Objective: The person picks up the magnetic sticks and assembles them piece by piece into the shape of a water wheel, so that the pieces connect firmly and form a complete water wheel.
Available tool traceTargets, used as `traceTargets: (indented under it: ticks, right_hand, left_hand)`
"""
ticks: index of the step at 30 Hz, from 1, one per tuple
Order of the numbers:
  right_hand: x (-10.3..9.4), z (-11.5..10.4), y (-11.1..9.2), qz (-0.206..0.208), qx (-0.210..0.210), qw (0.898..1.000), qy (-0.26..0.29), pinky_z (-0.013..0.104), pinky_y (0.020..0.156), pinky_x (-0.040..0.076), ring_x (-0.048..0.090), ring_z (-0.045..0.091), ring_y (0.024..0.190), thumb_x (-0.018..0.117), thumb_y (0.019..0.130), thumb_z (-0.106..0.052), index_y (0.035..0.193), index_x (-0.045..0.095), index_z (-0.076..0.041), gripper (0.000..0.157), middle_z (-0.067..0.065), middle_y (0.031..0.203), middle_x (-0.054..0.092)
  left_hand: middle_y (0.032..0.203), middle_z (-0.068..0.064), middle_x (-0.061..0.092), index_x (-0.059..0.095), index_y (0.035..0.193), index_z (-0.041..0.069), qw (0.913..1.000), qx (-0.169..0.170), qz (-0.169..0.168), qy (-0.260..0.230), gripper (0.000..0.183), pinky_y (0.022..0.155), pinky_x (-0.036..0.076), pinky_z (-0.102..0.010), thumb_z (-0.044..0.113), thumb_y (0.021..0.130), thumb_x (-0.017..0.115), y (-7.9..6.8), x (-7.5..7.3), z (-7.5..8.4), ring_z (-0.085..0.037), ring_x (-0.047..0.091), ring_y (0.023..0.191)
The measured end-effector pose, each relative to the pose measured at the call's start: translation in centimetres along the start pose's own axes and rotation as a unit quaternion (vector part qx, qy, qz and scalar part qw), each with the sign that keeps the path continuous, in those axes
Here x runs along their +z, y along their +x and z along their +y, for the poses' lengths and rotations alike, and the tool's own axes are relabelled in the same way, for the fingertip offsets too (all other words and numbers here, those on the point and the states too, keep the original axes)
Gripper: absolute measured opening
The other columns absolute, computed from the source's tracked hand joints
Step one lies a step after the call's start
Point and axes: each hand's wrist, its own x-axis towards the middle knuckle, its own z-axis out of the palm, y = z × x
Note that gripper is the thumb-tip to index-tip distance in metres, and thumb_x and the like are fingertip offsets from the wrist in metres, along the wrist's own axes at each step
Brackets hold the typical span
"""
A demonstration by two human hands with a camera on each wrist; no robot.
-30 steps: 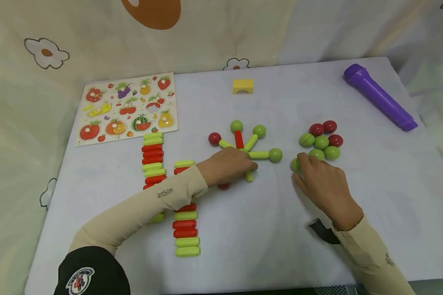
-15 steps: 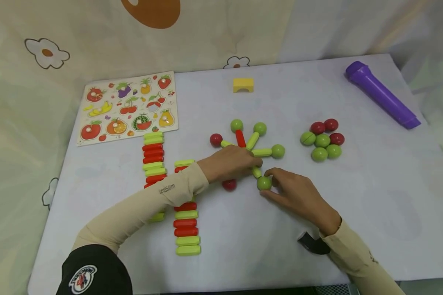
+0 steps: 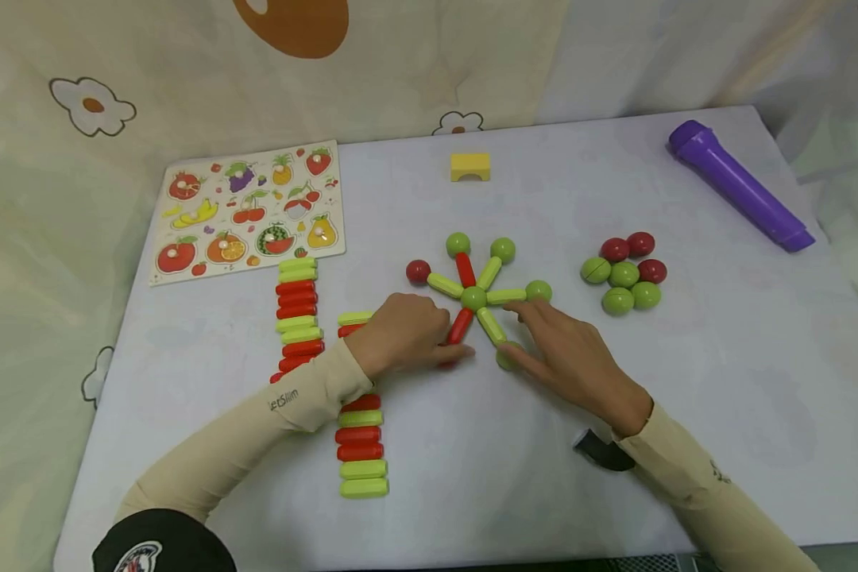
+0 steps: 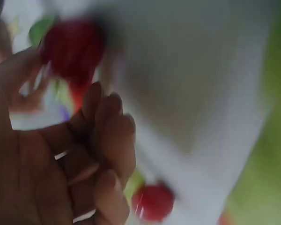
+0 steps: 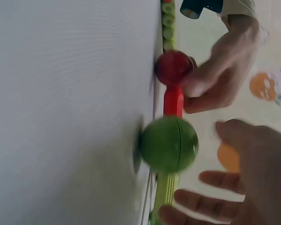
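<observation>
In the head view, sticks radiate from a central green ball (image 3: 473,298), several with a ball at the outer end. My left hand (image 3: 406,338) is at the lower-left spoke, a red stick (image 3: 461,326). Its thumb and curled fingers hold the red ball (image 4: 74,49) at that stick's end; the head view mostly hides this ball. My right hand (image 3: 579,361) hovers beside the lower-right green stick (image 3: 491,326), thumb and fingers spread. In the right wrist view, the green ball (image 5: 168,144) at its end stands apart from those fingers.
Two columns of red and green sticks (image 3: 363,469) lie to the left, partly under the left arm. A group of red and green balls (image 3: 624,274) sits right. Farther back are a fruit puzzle board (image 3: 250,210), a yellow arch block (image 3: 469,167) and a purple tube-shaped object (image 3: 740,187).
My right hand brought a green ball from the group to the lower-right stick and has loosened from it. My left hand moved from the centre down-left to the red ball.
</observation>
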Motion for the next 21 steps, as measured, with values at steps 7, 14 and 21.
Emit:
traceTargets:
  ticks: [7,14,21]
  right_hand:
    - [1.7,-1.3,1.7,-0.005,-0.012,0.999,-0.033,0.039,0.059,0.054,0.065,0.022,0.091,0.066,0.088,-0.025,0.122,0.054,-0.008,0.04,0.009,0.111,0.065]
    - [1.6,-0.9,1.9,-0.019,0.003,0.999,-0.025,0.035,0.054,0.051,0.061,0.016,0.081,0.059,0.087,-0.014,0.119,0.053,-0.011,0.032,0.004,0.1,0.066]
    - [0.7,-0.1,1.8,-0.016,-0.004,1.0,-0.012,0.037,0.062,0.053,0.06,0.017,0.087,0.066,0.088,-0.024,0.122,0.054,-0.011,0.039,0.004,0.108,0.065]
  left_hand:
    - [0.045,0.005,0.034,0.051,0.056,0.016,0.9988,-0.048,-0.007,-0.011,0.042,0.041,0.031,-0.022,0.038,0.091,0.057,0.7,1.5,0.9,-0.01,0.036,0.044]
    - [0.046,0.004,0.035,0.054,0.06,0.014,0.9979,-0.054,-0.027,-0.02,0.036,0.04,0.031,-0.021,0.03,0.091,0.058,0.9,0.9,0.4,-0.011,0.035,0.041]
    - [0.049,0.005,0.038,0.051,0.058,0.016,0.9995,-0.026,-0.015,-0.003,0.041,0.043,0.033,-0.023,0.037,0.093,0.054,0.8,0.2,0.1,-0.01,0.038,0.046]
